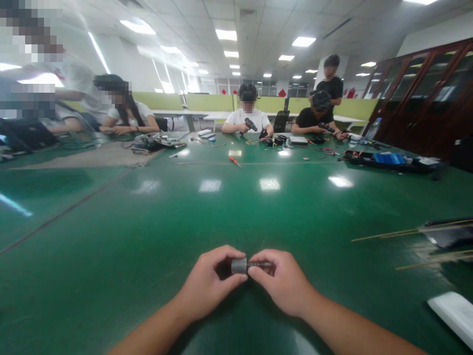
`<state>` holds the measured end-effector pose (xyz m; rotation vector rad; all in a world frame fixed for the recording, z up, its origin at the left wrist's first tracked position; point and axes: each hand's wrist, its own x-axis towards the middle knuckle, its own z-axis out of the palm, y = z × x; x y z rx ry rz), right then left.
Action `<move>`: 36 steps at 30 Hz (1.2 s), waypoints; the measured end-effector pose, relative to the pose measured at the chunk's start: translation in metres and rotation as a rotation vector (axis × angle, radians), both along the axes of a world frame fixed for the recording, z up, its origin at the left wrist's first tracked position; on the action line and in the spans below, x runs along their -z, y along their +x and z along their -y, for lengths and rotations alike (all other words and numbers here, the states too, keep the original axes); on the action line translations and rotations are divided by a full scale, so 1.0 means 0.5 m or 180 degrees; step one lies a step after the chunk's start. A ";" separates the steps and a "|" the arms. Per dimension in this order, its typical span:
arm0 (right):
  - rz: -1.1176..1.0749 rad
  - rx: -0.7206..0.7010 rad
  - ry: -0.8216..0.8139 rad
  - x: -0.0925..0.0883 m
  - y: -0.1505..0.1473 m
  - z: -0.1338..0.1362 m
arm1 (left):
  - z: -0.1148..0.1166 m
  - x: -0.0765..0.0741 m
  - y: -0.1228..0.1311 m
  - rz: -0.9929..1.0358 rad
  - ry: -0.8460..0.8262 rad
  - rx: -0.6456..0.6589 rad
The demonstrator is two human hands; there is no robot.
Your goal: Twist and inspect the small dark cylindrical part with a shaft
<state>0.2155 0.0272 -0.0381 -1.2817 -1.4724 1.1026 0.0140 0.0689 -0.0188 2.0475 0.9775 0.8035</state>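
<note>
My left hand [210,276] pinches a small grey metal cylinder [239,266] between thumb and fingers, just above the green table. From the cylinder's right side a thin dark shaft [258,265] sticks out, lying roughly level. My right hand [286,278] grips that shaft with its thumb and index finger, and its other fingers are curled behind. The thumbs of both hands are close together where the shaft meets the cylinder. Whether the two parts are fixed to each other cannot be made out.
A green table [177,212] spreads ahead. An orange screwdriver [233,160] lies farther off. At right are thin yellowish rods [391,233] and a white object [453,315]. Several people sit across the table; one holds a power drill [251,124]. A black tray [391,162] holds parts.
</note>
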 end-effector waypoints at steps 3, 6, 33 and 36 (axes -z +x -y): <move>0.0024 0.0002 0.0010 0.001 0.001 -0.001 | 0.001 0.001 0.000 0.0009 0.0030 0.0000; 0.0044 0.0016 0.0021 0.002 0.002 -0.002 | 0.001 0.003 -0.002 0.0012 0.0050 -0.0004; -0.0049 -0.0001 0.0041 -0.005 0.003 -0.001 | 0.004 0.001 -0.001 0.0047 0.0171 -0.0137; -0.0053 0.0016 0.0032 -0.004 0.003 -0.001 | 0.007 0.000 -0.001 0.0028 0.0197 -0.0122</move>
